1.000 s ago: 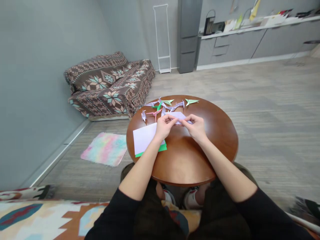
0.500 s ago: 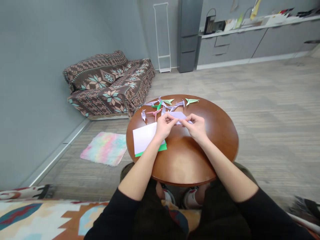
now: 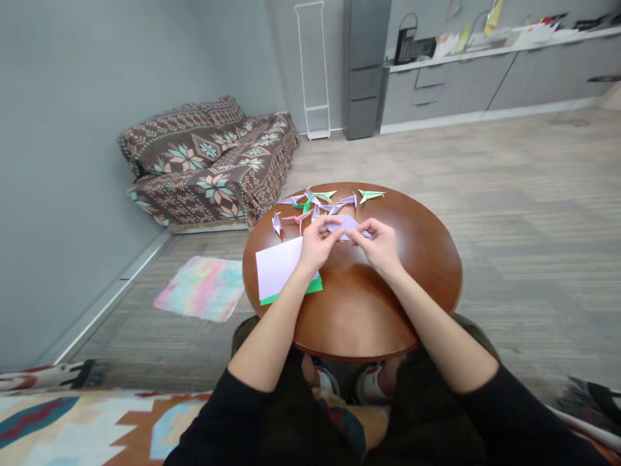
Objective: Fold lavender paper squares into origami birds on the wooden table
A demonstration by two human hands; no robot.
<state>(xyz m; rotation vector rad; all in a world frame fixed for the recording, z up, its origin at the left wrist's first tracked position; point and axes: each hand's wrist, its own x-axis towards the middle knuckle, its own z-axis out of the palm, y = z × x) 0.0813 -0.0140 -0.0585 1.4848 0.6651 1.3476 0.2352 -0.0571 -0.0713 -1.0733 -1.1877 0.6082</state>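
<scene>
A partly folded piece of lilac origami paper (image 3: 346,224) is held between my two hands, over the far half of the round brown table (image 3: 359,317). My left hand (image 3: 317,244) pinches its left side, and my right hand (image 3: 379,244) pinches the right side. The fingertips of both hands come close together at its near edge and cover part of the folds. Just beyond lie several folded paper cranes in lilac, green and pink, among them a pale green crane (image 3: 371,195) and a pink crane (image 3: 297,220).
Flat lilac paper (image 3: 279,265) lies on green sheets (image 3: 315,285) at the table's left, partly under my left forearm. A sofa with a patterned cover (image 3: 213,162) stands beyond at the left, near a pastel rug (image 3: 201,288). Grey kitchen cabinets (image 3: 451,87) line the back.
Both hands keep their pinch on the lilac paper, with only slight finger movement. The whole view has shifted a little; the cranes and flat sheets lie as before.
</scene>
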